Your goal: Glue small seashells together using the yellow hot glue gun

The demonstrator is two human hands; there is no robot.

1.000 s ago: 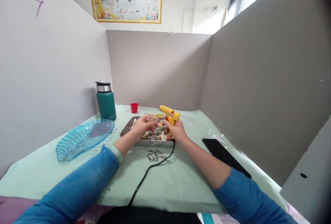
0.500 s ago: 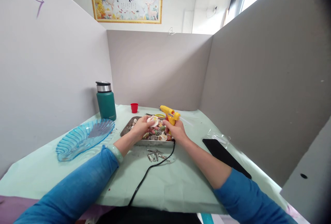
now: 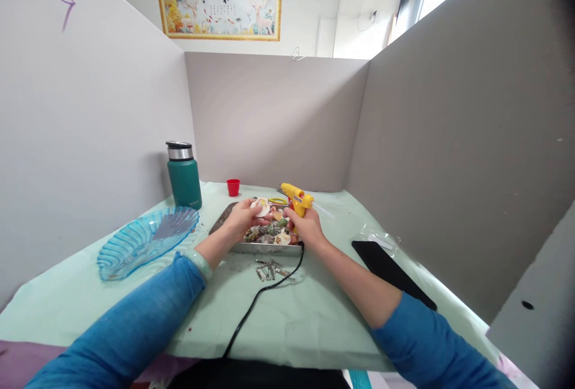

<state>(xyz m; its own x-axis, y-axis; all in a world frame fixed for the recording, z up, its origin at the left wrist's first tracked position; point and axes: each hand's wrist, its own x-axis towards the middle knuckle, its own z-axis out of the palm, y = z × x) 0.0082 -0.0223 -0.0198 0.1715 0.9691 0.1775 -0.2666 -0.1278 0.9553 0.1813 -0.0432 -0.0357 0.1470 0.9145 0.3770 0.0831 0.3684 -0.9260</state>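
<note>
The left hand (image 3: 242,219) is gripping a pale shell piece (image 3: 261,206) between thumb and fingers, above the left part of a metal tray (image 3: 269,249). The right hand (image 3: 306,226) is closing around the handle of a yellow glue gun (image 3: 294,195); the nozzle is pointing forward and leftward, apart from the shell piece. The step in hand is appearing to be one of presenting the piece while keeping the gun ready. The next move is probably calling for a steady pinch, an exposed shell face and fingertips clear of the nozzle.

Assorted shells (image 3: 265,234) are filling much of the tray beneath the hands, leaving little room for setting work down there. A black cord (image 3: 251,305) is running from the gun toward the near edge, passing just beside small metal pieces (image 3: 267,270), and could be catching them. A blue dish (image 3: 139,244) and a green bottle (image 3: 184,182) are standing to the left, a red cup (image 3: 233,188) beyond the tray, and a black pad (image 3: 390,272) is lying to the right, well apart.
</note>
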